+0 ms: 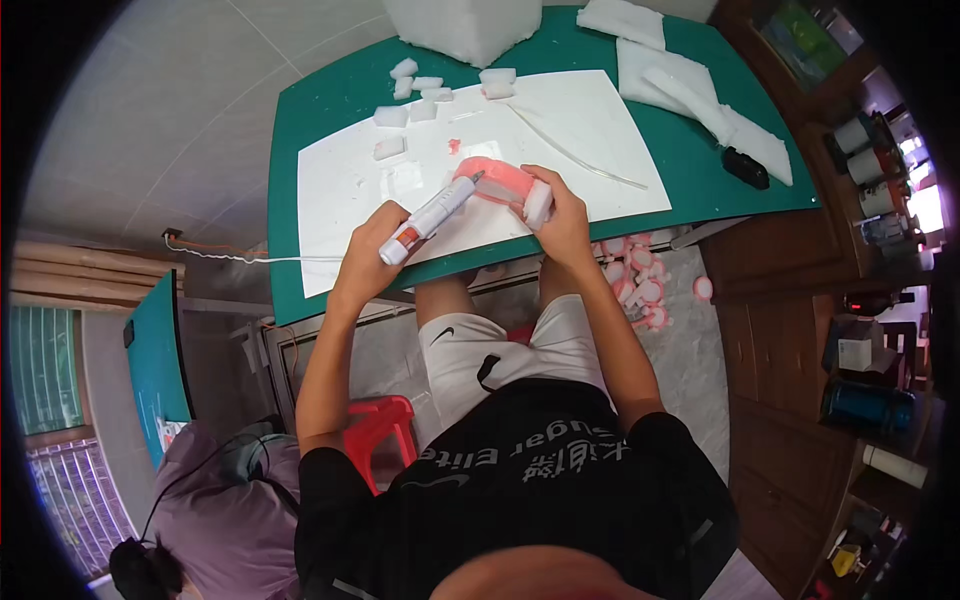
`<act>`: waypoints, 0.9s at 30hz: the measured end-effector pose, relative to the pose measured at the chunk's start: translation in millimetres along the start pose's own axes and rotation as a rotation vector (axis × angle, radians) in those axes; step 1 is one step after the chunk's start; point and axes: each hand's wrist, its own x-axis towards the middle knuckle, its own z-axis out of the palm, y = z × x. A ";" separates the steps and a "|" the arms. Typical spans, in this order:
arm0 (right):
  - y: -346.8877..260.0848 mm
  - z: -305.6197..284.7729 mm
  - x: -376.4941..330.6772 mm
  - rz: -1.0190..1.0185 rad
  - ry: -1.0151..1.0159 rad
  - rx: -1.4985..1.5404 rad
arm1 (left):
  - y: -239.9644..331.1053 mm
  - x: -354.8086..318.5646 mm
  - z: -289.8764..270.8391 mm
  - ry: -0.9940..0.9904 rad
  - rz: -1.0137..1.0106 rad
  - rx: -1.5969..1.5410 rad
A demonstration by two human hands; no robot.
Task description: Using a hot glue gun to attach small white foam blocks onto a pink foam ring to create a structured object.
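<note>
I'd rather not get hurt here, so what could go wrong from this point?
The left hand holds what looks like a glue gun, its tip at the pink curved piece. If that tip is hot, a slip could burn the right hand, which steadies the piece.

The white cord runs across the green table toward the left forearm, so the arm might snag it.

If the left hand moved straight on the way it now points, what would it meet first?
Most likely the curved pink piece held in the right hand: the glue gun in the left hand has its tip overlapping it in the picture, though whether they touch is unclear.
</note>
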 end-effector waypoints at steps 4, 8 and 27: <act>0.5 2.3 2.2 -0.030 0.022 -0.007 | 2.2 4.1 -3.9 0.008 0.010 -0.008; 1.2 1.1 1.7 -0.026 0.023 -0.003 | 5.1 2.9 -2.9 -0.003 -0.010 -0.004; 7.8 6.5 7.9 0.115 0.054 0.394 | 2.9 11.1 -23.5 0.333 -0.585 -0.718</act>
